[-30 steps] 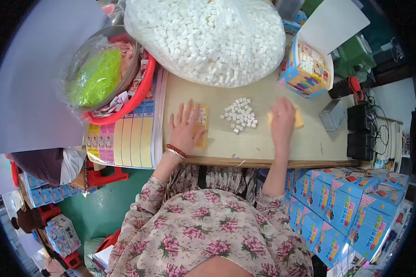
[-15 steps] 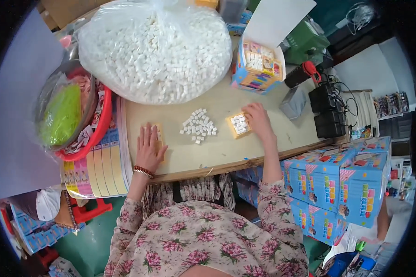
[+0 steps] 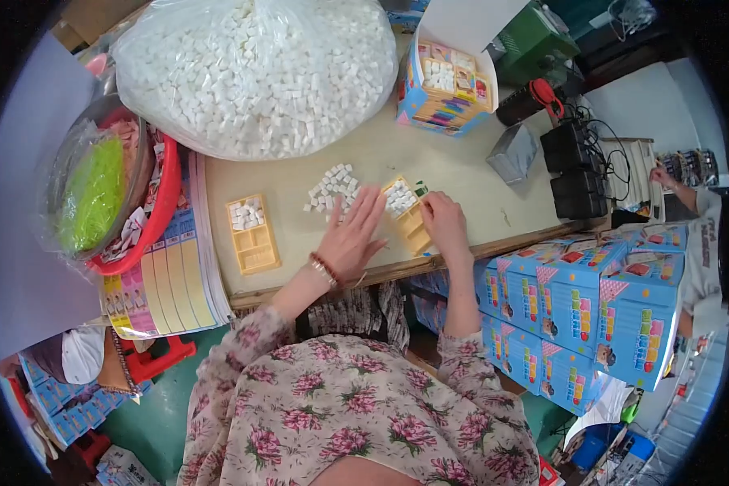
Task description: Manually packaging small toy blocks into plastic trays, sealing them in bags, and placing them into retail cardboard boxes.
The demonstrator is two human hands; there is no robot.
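My left hand [image 3: 352,237] is open, fingers together and stretched out, over the near edge of a loose pile of small white blocks [image 3: 330,186]. Its palm hides part of the table. My right hand [image 3: 446,227] has its fingers curled at the right edge of a yellow compartment tray [image 3: 413,233], whose far compartment holds white blocks [image 3: 399,197]. A second yellow tray [image 3: 256,257] lies at the left, untouched, with white blocks in its far compartment and its near compartments bare.
A big clear bag [image 3: 259,81] of white blocks fills the back. An open blue box [image 3: 445,117] holds filled trays. A red basin [image 3: 166,194] and stacked printed sheets [image 3: 170,283] stand left. Blue cartons [image 3: 575,324] are stacked right. Another person's arm [image 3: 680,190] shows far right.
My left hand has left the left tray and moved right to the block pile. My right hand has shifted slightly nearer and left along its tray, which now shows more of its near compartments.
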